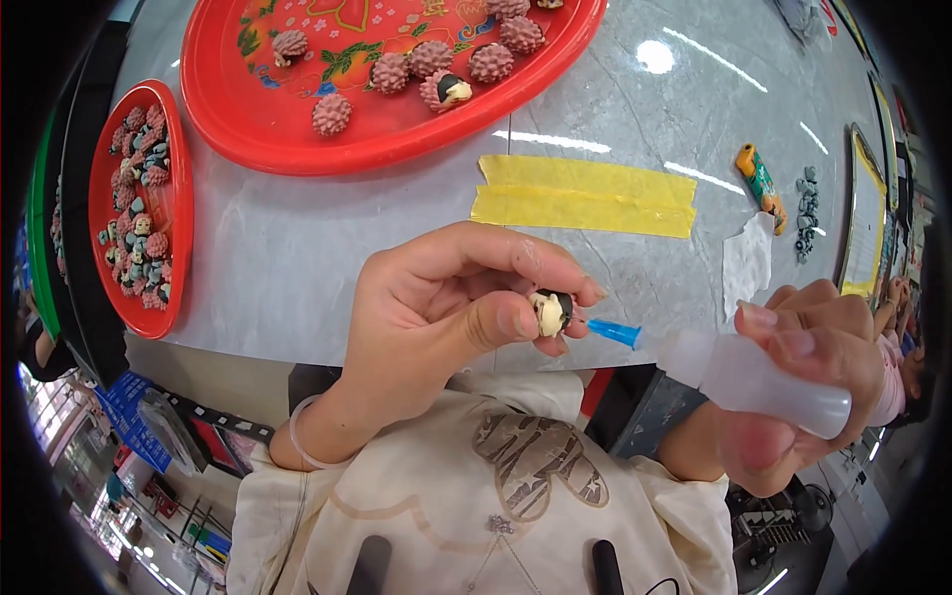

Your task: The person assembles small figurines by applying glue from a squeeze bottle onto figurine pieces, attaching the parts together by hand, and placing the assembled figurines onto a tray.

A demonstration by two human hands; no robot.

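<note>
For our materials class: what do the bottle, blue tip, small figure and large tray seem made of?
Bottle: likely plastic, satin; it looks milky and translucent.
Blue tip: probably smooth plastic, evenly coloured.
Small figure: perhaps resin or plastic, smooth-looking, with distinct cream and black areas; uncertain.
Large tray: likely plastic; smooth, slightly shiny red with printed flowers.

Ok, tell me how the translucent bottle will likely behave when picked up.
The translucent bottle probably feels light, since it looks like thin plastic. Its smooth, rounded sides suggest it could roll if laid down. The narrow blue tip may bend if pushed.
</note>
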